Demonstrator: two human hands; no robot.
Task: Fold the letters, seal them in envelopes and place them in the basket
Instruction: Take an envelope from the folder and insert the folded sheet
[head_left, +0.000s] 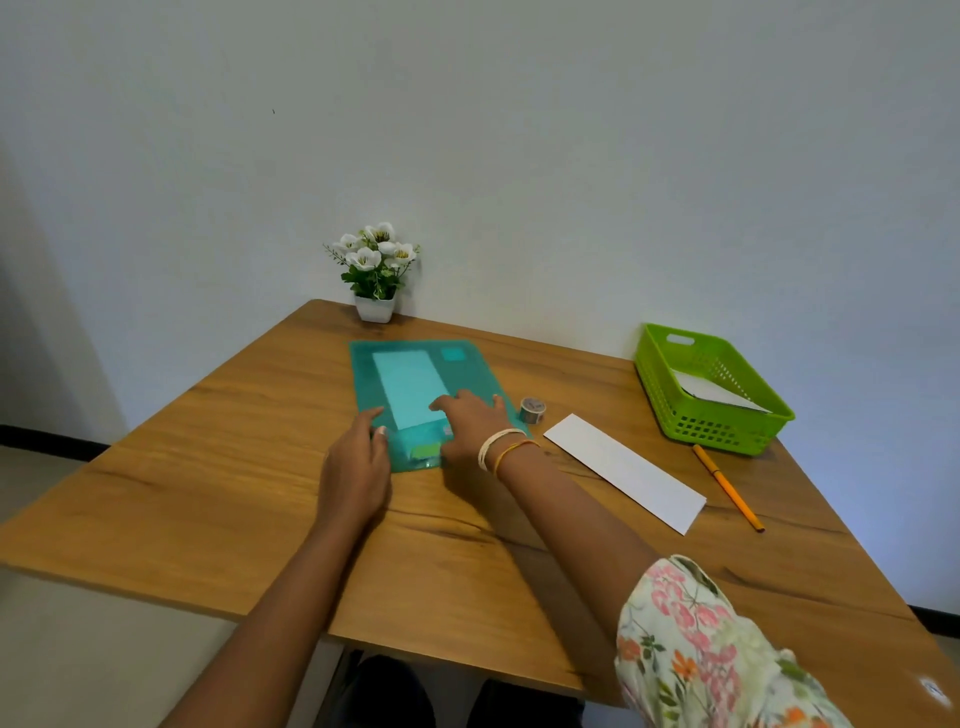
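Opening the teal folder (415, 364) cleanly means the left hand (358, 462) pinning its near-left edge, fingers flat, while the right hand (467, 423), fingers spread on it and grasping nothing, draws out the sheet (408, 387). Folded letter (626, 473) lies right; basket (727, 431) far right.

You are at a plain office-like desk: wooden table (234, 467) against a bare wall (519, 130), potted flowers (375, 270), pen (727, 488), basket (711, 389).
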